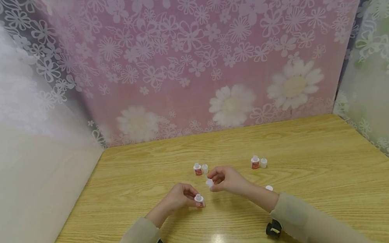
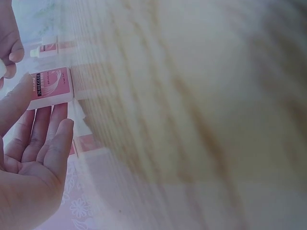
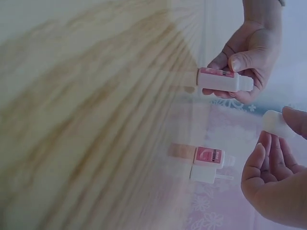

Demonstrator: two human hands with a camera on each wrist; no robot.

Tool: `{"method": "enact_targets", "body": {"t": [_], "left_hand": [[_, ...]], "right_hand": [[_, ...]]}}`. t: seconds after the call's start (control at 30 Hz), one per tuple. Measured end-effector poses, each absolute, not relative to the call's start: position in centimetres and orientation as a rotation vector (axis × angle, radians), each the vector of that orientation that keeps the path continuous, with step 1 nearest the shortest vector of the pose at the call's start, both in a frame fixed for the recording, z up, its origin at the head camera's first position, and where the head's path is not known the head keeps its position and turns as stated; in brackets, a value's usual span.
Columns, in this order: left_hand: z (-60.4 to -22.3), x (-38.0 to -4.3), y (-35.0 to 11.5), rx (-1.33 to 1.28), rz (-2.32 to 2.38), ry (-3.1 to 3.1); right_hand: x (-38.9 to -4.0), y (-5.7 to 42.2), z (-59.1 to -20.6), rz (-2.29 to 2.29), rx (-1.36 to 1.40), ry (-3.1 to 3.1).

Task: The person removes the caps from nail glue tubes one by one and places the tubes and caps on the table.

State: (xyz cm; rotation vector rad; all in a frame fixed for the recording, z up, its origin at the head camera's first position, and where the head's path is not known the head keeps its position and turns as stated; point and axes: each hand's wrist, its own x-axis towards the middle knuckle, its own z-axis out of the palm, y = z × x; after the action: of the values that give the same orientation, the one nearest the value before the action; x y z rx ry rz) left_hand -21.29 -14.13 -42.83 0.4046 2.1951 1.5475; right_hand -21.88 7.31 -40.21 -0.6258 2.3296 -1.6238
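Note:
My left hand (image 1: 180, 196) grips a small white nail glue bottle (image 1: 199, 201) with a pink-red label, low over the table. Its nozzle end is uncovered, and the label reads in the left wrist view, where thumb and fingers hold the bottle (image 2: 52, 87) from either side. Just up and to the right of it, my right hand (image 1: 231, 180) pinches a white cap (image 1: 209, 182) between thumb and fingers. In the right wrist view the cap (image 3: 277, 123) is apart from the bottle (image 3: 218, 82).
Behind the hands, an uncapped bottle (image 1: 198, 170) stands beside its white cap (image 1: 205, 168). Farther right stand another uncapped bottle (image 1: 255, 163) and cap (image 1: 263, 163). A white-topped item (image 1: 269, 188) is mostly hidden by the right forearm. Floral sheets surround the wooden table (image 1: 132, 170).

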Motion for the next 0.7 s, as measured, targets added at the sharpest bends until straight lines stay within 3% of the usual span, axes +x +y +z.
{"method": "enact_targets", "body": {"t": [0.7], "left_hand": [[-41.1, -20.6, -13.9, 0.416, 1.536, 2.198]], "right_hand": [[-22.5, 6.5, -42.0, -1.254, -0.855, 2.488]]}}
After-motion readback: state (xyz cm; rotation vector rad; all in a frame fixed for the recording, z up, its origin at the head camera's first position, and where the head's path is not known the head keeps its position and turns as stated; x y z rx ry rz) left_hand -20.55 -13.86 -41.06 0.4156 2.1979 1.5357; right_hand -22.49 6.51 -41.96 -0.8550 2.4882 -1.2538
